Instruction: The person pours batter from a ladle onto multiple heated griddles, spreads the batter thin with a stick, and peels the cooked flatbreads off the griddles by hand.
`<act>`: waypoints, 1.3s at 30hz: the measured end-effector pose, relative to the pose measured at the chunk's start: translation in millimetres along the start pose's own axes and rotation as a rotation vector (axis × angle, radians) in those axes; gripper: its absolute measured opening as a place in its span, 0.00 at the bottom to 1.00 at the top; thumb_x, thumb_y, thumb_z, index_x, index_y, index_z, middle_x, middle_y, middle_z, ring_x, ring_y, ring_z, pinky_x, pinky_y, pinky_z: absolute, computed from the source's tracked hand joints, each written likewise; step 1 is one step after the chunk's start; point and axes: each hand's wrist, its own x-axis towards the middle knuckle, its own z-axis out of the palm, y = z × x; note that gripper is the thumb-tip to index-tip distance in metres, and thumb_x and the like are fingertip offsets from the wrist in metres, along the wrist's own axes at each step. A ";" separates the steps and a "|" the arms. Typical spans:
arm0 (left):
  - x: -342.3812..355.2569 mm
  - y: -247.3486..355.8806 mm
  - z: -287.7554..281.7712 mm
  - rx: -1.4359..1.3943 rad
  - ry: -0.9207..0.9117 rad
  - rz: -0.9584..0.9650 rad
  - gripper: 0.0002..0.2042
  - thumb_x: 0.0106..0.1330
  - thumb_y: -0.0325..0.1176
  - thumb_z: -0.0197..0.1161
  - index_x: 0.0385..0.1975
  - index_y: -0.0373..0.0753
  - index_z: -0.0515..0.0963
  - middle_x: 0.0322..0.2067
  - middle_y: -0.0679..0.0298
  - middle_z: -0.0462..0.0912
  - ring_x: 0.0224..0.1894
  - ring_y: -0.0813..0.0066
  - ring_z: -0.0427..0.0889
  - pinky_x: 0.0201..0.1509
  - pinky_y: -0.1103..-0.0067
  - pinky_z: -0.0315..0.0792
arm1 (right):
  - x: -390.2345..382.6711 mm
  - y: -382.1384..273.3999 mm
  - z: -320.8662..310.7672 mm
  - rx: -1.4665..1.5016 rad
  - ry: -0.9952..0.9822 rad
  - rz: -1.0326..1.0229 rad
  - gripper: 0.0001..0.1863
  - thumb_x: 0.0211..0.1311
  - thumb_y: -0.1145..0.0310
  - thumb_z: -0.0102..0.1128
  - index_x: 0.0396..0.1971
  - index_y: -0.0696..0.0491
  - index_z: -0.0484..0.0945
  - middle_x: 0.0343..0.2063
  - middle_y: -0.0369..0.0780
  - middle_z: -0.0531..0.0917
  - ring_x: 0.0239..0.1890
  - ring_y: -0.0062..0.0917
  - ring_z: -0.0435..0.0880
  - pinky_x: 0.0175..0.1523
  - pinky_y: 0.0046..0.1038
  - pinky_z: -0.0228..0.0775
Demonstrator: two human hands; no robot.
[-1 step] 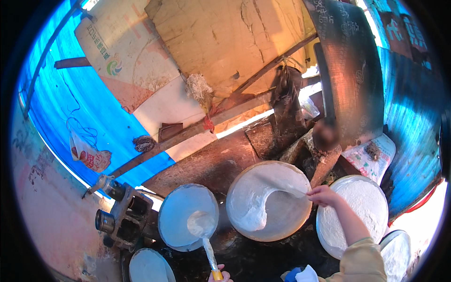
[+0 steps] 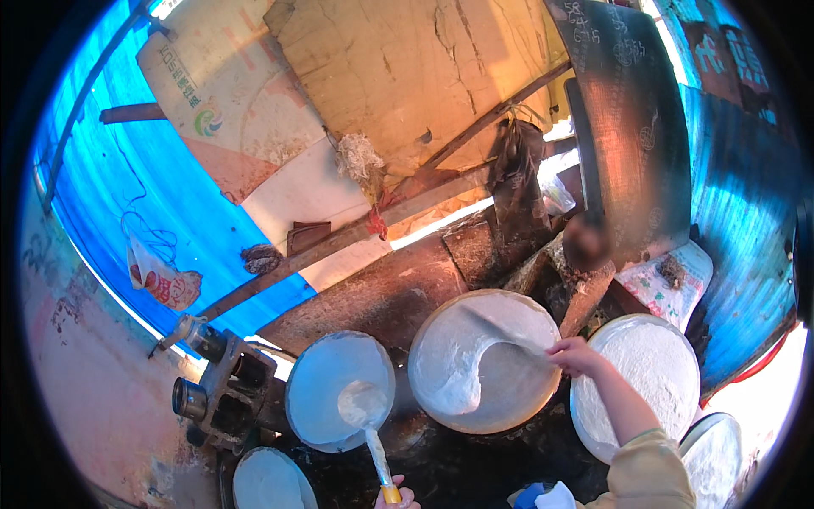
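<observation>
My left hand, at the lower edge, is closed round the yellow-ended handle of a ladle. The ladle's round, white-coated head lies in the left round pan, which has a pale bluish surface. Above the right rim of the middle round pan, my right hand has its fingers pinched on the edge of a thin whitish sheet. That sheet runs from my fingers in a curve to a bunched white part on the pan's left side. Its thin stretch near my fingers looks blurred.
Right of the middle pan stands a round pan of thick white stuff, partly under my right forearm. Another pale pan sits at the far right, one more at the lower left. A dark metal machine stands left, boards behind.
My right hand has shifted very slightly to the left, with the sheet's edge still pinched. The left hand and ladle look the same.
</observation>
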 end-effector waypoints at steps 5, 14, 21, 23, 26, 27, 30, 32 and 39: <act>-37.7 16.6 -29.9 -0.007 -0.017 0.002 0.17 0.65 0.25 0.42 0.54 0.39 0.61 0.26 0.66 0.61 0.17 0.84 0.59 0.15 0.91 0.57 | -52.6 21.1 47.7 -0.171 -0.296 0.134 0.16 0.48 0.67 0.64 0.40 0.51 0.77 0.13 0.30 0.69 0.10 0.11 0.60 0.13 0.16 0.47; -110.8 32.3 -102.8 -0.141 -0.069 -0.011 0.21 0.61 0.21 0.44 0.56 0.41 0.60 0.26 0.64 0.63 0.19 0.82 0.61 0.18 0.88 0.60 | -95.9 79.8 294.3 0.614 -0.301 0.001 0.06 0.61 0.64 0.50 0.28 0.44 0.64 0.10 0.27 0.57 0.08 0.13 0.56 0.13 0.17 0.47; -148.7 38.7 -124.2 -0.103 -0.065 0.053 0.23 0.59 0.20 0.48 0.56 0.41 0.60 0.25 0.64 0.63 0.18 0.83 0.61 0.17 0.89 0.60 | -130.0 196.8 252.4 0.825 -0.093 0.184 0.06 0.62 0.62 0.47 0.28 0.46 0.64 0.11 0.28 0.58 0.10 0.15 0.58 0.14 0.18 0.49; -168.6 39.5 -128.7 -0.065 -0.049 0.068 0.23 0.58 0.20 0.50 0.55 0.41 0.61 0.24 0.64 0.62 0.16 0.83 0.60 0.16 0.90 0.58 | -183.1 146.0 246.7 0.593 0.137 0.102 0.07 0.58 0.68 0.56 0.33 0.56 0.78 0.19 0.37 0.76 0.21 0.19 0.74 0.25 0.19 0.65; -168.0 38.6 -130.0 0.019 -0.032 0.053 0.21 0.58 0.20 0.49 0.54 0.41 0.62 0.24 0.64 0.62 0.16 0.84 0.60 0.15 0.91 0.58 | -176.2 150.5 241.0 0.381 0.247 -0.018 0.09 0.60 0.65 0.51 0.31 0.55 0.75 0.17 0.33 0.73 0.19 0.14 0.70 0.22 0.16 0.61; -163.4 38.3 -129.9 0.037 -0.032 0.049 0.21 0.59 0.20 0.49 0.53 0.41 0.62 0.24 0.64 0.62 0.16 0.84 0.60 0.15 0.91 0.57 | -165.6 149.6 265.3 0.219 0.252 -0.047 0.08 0.61 0.64 0.50 0.29 0.53 0.72 0.15 0.33 0.70 0.16 0.15 0.68 0.20 0.17 0.60; -163.0 36.1 -132.7 0.018 -0.002 0.037 0.19 0.61 0.20 0.46 0.53 0.42 0.63 0.24 0.65 0.63 0.16 0.85 0.60 0.15 0.92 0.57 | -150.4 153.4 305.6 -0.061 0.154 -0.085 0.08 0.60 0.63 0.48 0.27 0.51 0.69 0.11 0.32 0.66 0.10 0.20 0.66 0.15 0.22 0.62; -157.5 44.4 -121.2 0.068 -0.002 -0.037 0.18 0.62 0.21 0.43 0.53 0.42 0.63 0.24 0.65 0.63 0.16 0.85 0.60 0.15 0.92 0.57 | -163.3 141.9 281.3 -0.034 0.147 0.066 0.09 0.61 0.64 0.47 0.28 0.52 0.72 0.13 0.33 0.69 0.13 0.20 0.70 0.19 0.22 0.67; -147.0 39.2 -112.2 0.130 -0.006 -0.031 0.21 0.58 0.17 0.44 0.52 0.43 0.63 0.25 0.65 0.63 0.17 0.86 0.60 0.16 0.93 0.56 | -163.1 149.7 192.4 0.327 0.333 -0.195 0.09 0.58 0.70 0.51 0.23 0.58 0.76 0.20 0.37 0.78 0.24 0.19 0.77 0.28 0.21 0.68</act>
